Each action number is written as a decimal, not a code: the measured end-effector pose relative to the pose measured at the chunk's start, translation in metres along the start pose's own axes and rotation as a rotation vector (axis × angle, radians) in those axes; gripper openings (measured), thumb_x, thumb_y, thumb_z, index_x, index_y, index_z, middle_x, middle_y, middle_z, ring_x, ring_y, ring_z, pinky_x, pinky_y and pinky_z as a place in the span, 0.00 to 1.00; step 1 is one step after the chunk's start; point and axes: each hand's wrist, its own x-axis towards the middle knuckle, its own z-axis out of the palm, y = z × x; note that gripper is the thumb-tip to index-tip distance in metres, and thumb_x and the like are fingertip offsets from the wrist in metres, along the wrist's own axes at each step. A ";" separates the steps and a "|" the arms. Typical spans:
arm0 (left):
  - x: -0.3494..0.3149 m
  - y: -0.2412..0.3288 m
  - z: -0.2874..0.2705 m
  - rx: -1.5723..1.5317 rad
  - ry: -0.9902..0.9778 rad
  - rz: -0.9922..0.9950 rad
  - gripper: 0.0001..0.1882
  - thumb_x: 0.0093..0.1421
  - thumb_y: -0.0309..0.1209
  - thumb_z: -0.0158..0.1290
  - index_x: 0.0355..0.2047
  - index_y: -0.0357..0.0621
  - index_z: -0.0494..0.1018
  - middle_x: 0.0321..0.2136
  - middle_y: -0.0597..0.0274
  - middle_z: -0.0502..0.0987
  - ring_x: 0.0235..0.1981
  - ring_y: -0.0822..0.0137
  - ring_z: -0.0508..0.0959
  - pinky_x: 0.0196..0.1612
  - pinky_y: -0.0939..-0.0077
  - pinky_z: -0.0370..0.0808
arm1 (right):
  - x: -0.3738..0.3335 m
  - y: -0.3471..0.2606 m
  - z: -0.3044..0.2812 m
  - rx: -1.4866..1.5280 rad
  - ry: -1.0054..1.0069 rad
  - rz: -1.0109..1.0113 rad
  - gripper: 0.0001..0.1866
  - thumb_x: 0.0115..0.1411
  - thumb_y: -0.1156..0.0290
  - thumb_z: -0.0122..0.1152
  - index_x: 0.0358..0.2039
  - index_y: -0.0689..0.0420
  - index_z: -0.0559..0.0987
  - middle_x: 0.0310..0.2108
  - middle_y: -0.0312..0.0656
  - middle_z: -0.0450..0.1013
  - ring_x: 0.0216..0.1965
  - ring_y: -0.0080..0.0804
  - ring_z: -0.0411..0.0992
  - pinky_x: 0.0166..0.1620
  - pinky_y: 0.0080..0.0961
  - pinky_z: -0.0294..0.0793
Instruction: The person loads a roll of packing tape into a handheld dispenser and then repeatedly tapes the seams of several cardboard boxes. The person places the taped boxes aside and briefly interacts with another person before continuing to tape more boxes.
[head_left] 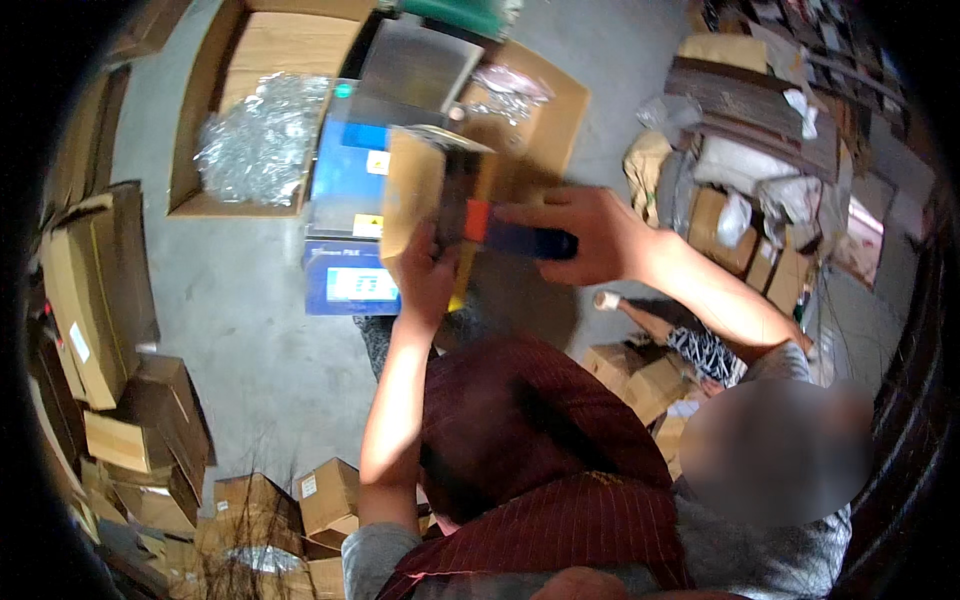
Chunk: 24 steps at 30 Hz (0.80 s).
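Cardboard box [413, 190] in the left hand [428, 280], blue-handled tool [535, 242] in the right hand [595, 235]

The cardboard box stood out in front of the person, tilted, covering part of the right side of a blue machine [345, 195]; whether the two touched could not be told. The left hand was clamped on its near lower edge. The right hand was wrapped around the tool, whose orange-red part [477, 220] faced the box. Blur hid whether tool and box met. The hands were apart but near each other.

On the machine's near face, a lit screen [362, 285] showed just left of the left hand. To the machine's left, a large carton [187, 180] held a heap of clear, crinkled film [262, 140]; beyond the box, another carton [568, 105] held more shiny wrapping [510, 95].

The person wore a dark red striped apron [540, 420] over grey sleeves. More brown boxes [95, 300] lined the left of the grey floor [270, 380], and bags and packages [740, 165] were heaped at the right.
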 end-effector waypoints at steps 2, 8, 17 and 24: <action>0.017 -0.009 0.010 -0.268 0.099 -0.072 0.22 0.57 0.13 0.52 0.52 0.37 0.73 0.39 0.57 0.81 0.42 0.72 0.79 0.45 0.78 0.74 | -0.003 0.004 0.003 0.021 0.085 -0.030 0.37 0.44 0.65 0.67 0.60 0.41 0.76 0.27 0.45 0.71 0.27 0.47 0.74 0.32 0.39 0.74; 0.015 -0.008 0.005 -0.418 -0.043 -0.130 0.26 0.57 0.13 0.53 0.58 0.36 0.70 0.46 0.61 0.79 0.47 0.72 0.77 0.49 0.77 0.73 | -0.020 0.004 0.003 -0.049 0.085 -0.041 0.38 0.48 0.58 0.64 0.63 0.35 0.71 0.32 0.49 0.73 0.33 0.53 0.75 0.36 0.45 0.75; -0.008 0.021 -0.012 -0.689 -0.129 -0.361 0.34 0.54 0.06 0.47 0.62 0.34 0.67 0.57 0.59 0.74 0.57 0.67 0.73 0.58 0.76 0.69 | -0.033 0.022 0.023 -0.090 0.086 -0.139 0.41 0.48 0.67 0.66 0.66 0.34 0.68 0.42 0.48 0.73 0.38 0.48 0.74 0.42 0.41 0.76; -0.011 0.014 -0.019 -0.683 -0.112 -0.392 0.31 0.54 0.05 0.46 0.59 0.35 0.69 0.50 0.59 0.79 0.48 0.65 0.79 0.51 0.71 0.76 | -0.022 0.023 0.039 -0.048 0.104 -0.203 0.44 0.48 0.62 0.66 0.68 0.30 0.63 0.47 0.47 0.74 0.42 0.53 0.75 0.46 0.47 0.76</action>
